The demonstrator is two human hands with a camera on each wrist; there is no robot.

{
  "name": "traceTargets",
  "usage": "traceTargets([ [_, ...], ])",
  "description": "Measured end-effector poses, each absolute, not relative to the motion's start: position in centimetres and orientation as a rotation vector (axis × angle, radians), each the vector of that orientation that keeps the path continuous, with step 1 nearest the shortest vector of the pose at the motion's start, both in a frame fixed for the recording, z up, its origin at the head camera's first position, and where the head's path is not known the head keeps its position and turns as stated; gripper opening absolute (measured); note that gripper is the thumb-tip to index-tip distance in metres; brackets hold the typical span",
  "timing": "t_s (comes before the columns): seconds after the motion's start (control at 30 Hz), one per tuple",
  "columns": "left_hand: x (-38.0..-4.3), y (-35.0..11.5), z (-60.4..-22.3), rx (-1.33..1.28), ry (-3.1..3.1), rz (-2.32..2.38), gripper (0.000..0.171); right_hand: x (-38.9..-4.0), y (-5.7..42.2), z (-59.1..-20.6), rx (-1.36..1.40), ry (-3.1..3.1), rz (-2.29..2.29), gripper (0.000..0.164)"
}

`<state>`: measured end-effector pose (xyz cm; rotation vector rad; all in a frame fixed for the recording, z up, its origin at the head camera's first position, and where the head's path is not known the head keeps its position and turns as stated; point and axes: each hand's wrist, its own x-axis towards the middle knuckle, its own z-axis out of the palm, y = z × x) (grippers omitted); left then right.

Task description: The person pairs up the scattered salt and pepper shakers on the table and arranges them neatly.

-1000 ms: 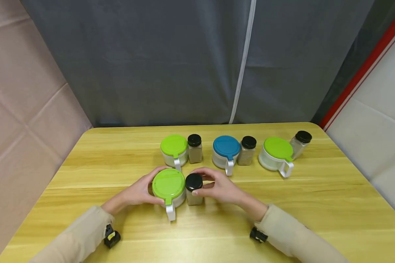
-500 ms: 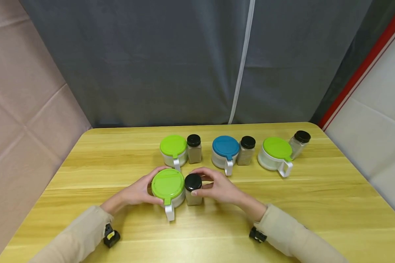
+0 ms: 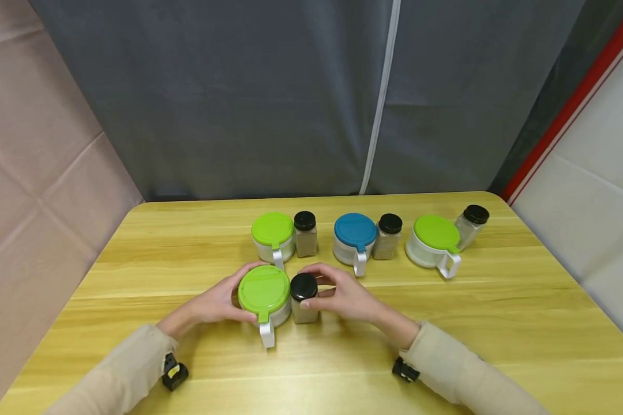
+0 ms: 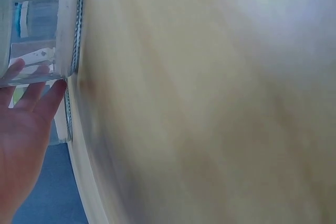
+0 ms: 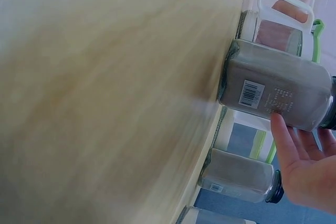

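Observation:
Near the middle of the table stands a round seasoning jar with a green lid and a white handle pointing toward me. My left hand grips its left side, thumb near the handle; in the left wrist view the fingers of the left hand lie against the clear jar wall. Close against the jar on its right is a black-capped spice bottle, upright. My right hand holds this bottle between thumb and fingers. Grey-brown contents and a barcode label show on the spice bottle in the right wrist view.
Behind the hands stands a row on the wooden table: a green-lidded jar, a spice bottle, a blue-lidded jar, another bottle, a second green-lidded jar and a clearer bottle. A grey curtain hangs beyond.

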<state>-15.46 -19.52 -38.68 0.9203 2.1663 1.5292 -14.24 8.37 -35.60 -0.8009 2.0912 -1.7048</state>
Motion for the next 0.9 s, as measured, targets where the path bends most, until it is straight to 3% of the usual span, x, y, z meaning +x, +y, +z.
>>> traceTargets([
  [0.37,-15.2,-19.8,-38.8,0.929,2.171,1.558,0.095,-13.1,8.5,-33.6,-0.824,2.084,-1.694,0.051],
  [0.5,-15.2,-20.4,-38.6,0.977,2.226,1.569,0.092,-13.5,9.1,-34.6,-0.845,2.127,-1.682,0.053],
  [0.9,-14.0,-18.9,-34.4,1.099,2.537,1.748,0.062,-14.4,12.5,-35.6,-0.876,2.216,-1.676,0.050],
])
